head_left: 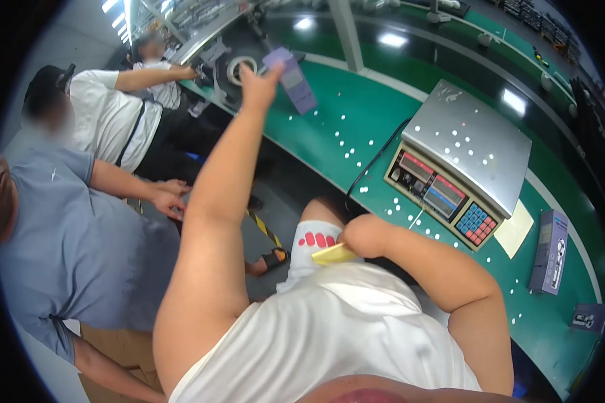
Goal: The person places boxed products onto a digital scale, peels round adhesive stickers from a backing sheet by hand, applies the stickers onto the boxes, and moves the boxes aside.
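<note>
My left hand point(259, 87) reaches out over the far left of the green table, fingers and thumb apart. Its thumb side overlaps the upper edge of an upright purple box point(297, 86); whether it touches the box I cannot tell. Just beyond the fingers is a pale ring-shaped part point(240, 70) on a dark machine. Low by my lap, my right hand point(366, 236) is closed on a small yellow sheet point(334, 254), whose free end sticks out to the left over my thigh.
A counting scale point(444, 191) with a metal pan stands on the green table point(329, 144), among scattered small white dots. A pale yellow paper point(516, 228), another purple box point(550, 252) and a dark box point(589, 317) lie to the right. Co-workers point(81, 228) stand close at left.
</note>
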A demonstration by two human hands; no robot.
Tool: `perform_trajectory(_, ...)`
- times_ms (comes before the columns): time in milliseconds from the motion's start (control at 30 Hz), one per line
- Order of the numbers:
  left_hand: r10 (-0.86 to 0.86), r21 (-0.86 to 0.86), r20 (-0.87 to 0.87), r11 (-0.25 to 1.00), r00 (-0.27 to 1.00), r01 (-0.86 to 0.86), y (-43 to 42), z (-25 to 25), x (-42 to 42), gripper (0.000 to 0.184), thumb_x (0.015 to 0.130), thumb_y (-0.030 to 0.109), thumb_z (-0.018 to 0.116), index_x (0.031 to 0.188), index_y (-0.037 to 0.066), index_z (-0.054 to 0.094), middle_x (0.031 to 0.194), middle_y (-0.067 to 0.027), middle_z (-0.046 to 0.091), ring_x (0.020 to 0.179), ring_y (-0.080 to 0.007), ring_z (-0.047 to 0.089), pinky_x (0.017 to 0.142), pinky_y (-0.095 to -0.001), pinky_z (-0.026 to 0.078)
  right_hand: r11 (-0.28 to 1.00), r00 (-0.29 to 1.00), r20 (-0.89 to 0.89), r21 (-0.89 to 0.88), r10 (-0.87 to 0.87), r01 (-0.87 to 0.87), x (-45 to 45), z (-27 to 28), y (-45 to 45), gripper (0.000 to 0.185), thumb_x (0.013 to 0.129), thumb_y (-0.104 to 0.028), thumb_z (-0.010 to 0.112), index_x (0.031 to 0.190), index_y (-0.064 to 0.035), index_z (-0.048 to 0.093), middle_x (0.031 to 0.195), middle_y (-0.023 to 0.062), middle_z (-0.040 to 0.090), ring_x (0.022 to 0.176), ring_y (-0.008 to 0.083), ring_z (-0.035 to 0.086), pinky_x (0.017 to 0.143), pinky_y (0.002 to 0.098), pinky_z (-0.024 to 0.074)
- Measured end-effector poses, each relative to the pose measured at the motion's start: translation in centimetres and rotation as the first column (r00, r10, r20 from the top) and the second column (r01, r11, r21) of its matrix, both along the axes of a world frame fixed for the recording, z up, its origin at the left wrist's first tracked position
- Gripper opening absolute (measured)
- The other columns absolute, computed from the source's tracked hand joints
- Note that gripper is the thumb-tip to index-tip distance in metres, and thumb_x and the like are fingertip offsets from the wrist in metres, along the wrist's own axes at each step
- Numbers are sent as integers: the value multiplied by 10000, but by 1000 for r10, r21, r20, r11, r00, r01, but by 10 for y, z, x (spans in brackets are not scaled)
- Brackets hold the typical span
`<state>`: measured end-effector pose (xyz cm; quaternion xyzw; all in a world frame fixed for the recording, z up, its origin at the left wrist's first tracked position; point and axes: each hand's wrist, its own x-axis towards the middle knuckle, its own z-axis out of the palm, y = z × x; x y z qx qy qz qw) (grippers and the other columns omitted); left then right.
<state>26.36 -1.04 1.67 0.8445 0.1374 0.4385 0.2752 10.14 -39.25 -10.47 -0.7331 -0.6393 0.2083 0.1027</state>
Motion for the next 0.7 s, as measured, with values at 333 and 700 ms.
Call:
perform_trajectory(333, -69, 9, -89, 998, 994, 70, -2, -4, 31, 1148, 725, 454, 907, 1541, -94, 315, 1389, -319, 570, 1306, -439, 568, 1096, -447, 461, 993, 984, -166, 102, 71, -54, 6, 0, 0, 198, 901, -257, 629, 928, -99, 745, 863, 159, 723, 837, 393, 699, 765, 517, 553)
perform_trajectory(700, 408, 542, -727, 835, 552, 98, 214, 262, 12, 874, 902, 651, 670, 1512, 51, 495, 1371, -308, 610, 1263, -417, 617, 1058, -443, 482, 985, 955, -297, 172, 20, 33, 12, 3, 7, 168, 899, -162, 601, 989, -98, 727, 974, 118, 733, 974, 326, 696, 850, 459, 556)
